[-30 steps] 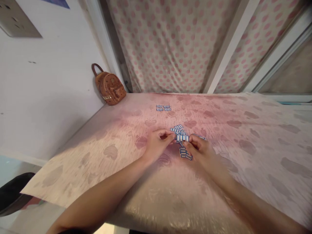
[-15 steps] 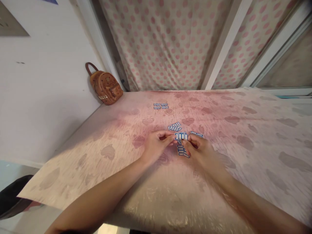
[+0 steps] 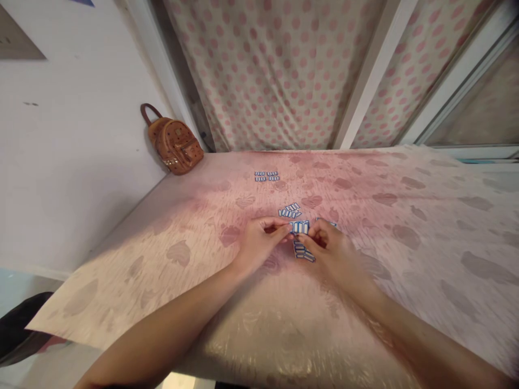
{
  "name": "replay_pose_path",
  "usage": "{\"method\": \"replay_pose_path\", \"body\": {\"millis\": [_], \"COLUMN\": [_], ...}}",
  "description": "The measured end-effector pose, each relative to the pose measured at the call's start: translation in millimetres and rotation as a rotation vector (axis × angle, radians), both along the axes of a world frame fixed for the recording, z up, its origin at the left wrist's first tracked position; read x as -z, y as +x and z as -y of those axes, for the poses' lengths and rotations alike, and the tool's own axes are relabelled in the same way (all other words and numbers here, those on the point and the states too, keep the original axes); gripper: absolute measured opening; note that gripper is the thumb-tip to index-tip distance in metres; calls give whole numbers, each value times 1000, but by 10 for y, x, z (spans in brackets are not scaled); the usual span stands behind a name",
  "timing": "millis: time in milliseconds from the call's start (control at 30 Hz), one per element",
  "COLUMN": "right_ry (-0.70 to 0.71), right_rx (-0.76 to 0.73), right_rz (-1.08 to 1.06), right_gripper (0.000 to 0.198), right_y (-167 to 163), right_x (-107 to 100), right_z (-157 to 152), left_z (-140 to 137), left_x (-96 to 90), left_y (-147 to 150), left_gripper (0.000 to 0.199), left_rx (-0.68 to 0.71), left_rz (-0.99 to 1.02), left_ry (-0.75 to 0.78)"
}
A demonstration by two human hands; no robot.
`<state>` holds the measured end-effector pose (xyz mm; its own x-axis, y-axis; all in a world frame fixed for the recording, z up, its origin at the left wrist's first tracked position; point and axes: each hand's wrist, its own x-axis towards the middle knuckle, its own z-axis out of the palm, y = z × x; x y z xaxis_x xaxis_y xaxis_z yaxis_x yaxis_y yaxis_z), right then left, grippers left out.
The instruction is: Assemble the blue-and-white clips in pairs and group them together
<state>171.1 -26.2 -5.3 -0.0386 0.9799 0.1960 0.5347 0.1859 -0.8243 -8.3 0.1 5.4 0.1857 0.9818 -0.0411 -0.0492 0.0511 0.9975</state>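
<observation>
My left hand [image 3: 265,237] pinches the left end of a short row of small white tiles with blue edges [image 3: 299,227], thumb and forefinger closed on it. At the row's right end my right hand [image 3: 328,243] also grips, its fingers curled and partly hiding the tiles. Just beyond the hands lies a loose cluster of similar tiles [image 3: 289,211]. More tiles [image 3: 303,252] sit on the table below the held row, partly covered by my right hand. A few others [image 3: 331,223] show behind that hand's knuckles. Whatever is marked on the tiles is too small to make out.
Farther back, several tiles lie in small neat groups [image 3: 266,176] on the patterned tablecloth [image 3: 178,254]. A brown mini backpack [image 3: 176,146] leans against the wall at the back left. A dotted curtain [image 3: 275,75] hangs behind the table's far edge.
My right thumb and fingers have shifted slightly along the held row of tiles, which sits a little farther left. The left hand keeps its pinch; the tiles on the table look unmoved.
</observation>
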Motion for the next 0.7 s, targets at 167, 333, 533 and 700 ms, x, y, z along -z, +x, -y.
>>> {"method": "replay_pose_path", "body": {"millis": [167, 333, 533, 700], "right_ry": [245, 363, 343, 162], "right_rx": [-40, -180, -181, -115], "right_rz": [228, 335, 308, 144], "right_gripper": [40, 31, 27, 30], "right_y": [97, 141, 140, 130], "right_x": [-55, -144, -153, -164], "right_z": [-33, -54, -50, -31], "left_z": [-9, 17, 11, 15], "left_x": [-64, -103, -101, -102], "left_y": [-25, -32, -28, -27], "left_gripper": [12, 11, 10, 15], "left_rx": [11, 40, 57, 44], "left_rz": [-10, -21, 11, 10], "left_ry": [-34, -45, -76, -64]}}
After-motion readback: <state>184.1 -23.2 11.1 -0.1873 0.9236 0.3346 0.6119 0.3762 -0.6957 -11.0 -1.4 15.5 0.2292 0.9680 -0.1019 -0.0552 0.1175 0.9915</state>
